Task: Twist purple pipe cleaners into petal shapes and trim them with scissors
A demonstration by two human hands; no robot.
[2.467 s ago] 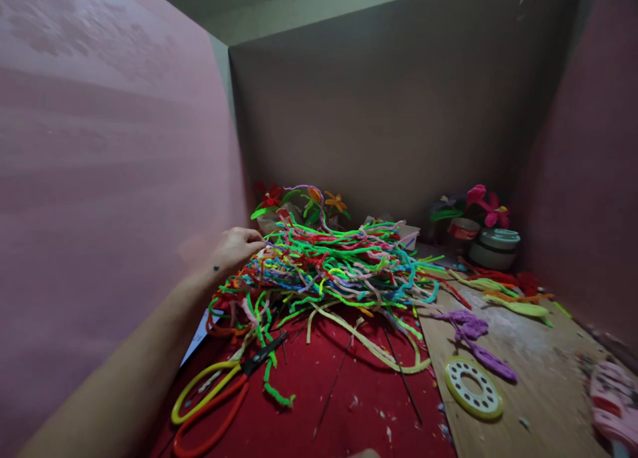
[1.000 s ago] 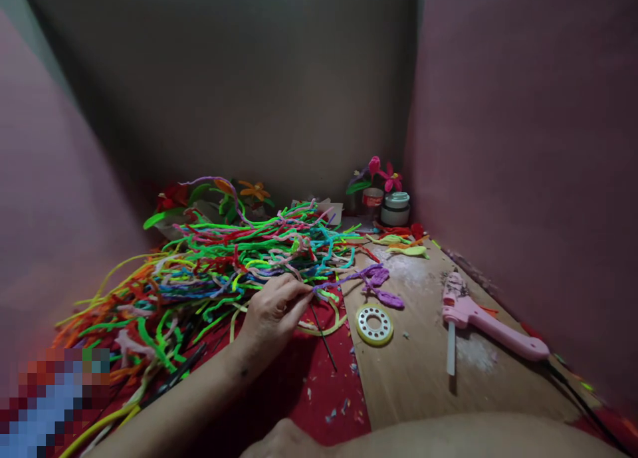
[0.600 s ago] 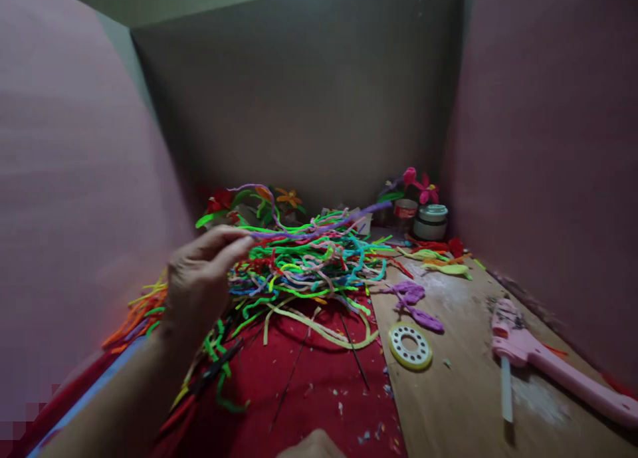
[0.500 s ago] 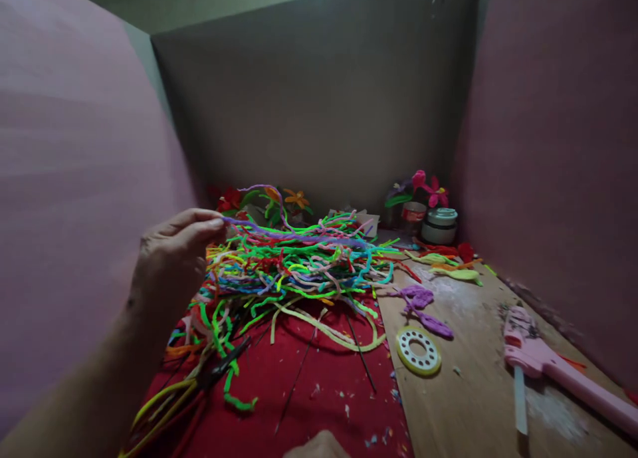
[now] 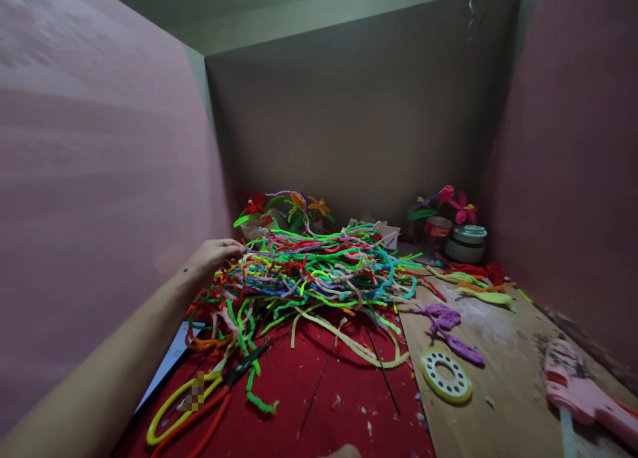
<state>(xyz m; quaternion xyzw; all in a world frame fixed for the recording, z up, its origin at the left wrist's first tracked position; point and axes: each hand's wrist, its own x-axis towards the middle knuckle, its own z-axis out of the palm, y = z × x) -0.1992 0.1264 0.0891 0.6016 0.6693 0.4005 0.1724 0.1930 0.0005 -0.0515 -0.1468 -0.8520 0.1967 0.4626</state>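
Observation:
A big tangle of coloured pipe cleaners [image 5: 319, 265] lies on the red cloth [image 5: 329, 425]. My left hand [image 5: 215, 253] reaches along the left wall to the pile's left edge. Its fingers are pressed together with the tips among the strands, and what they hold is hidden. Only a sliver of my right hand [image 5: 343, 453] shows at the bottom edge, with no fingers visible. Scissors with yellow and orange handles [image 5: 199, 405] lie on the cloth below my left forearm.
A wooden board [image 5: 508, 391] on the right carries a yellow-green ring [image 5: 445, 376], a purple pipe-cleaner shape [image 5: 448, 325] and a pink glue gun [image 5: 578, 391]. Jars [image 5: 466, 243] and pipe-cleaner flowers [image 5: 458, 209] stand at the back. Thin dark wires [image 5: 383, 371] lie on the cloth. Walls close three sides.
My left hand pinched a purple strand, drew it up and left out of the pile, then came back down to the pile's left edge. The view swung between frames.

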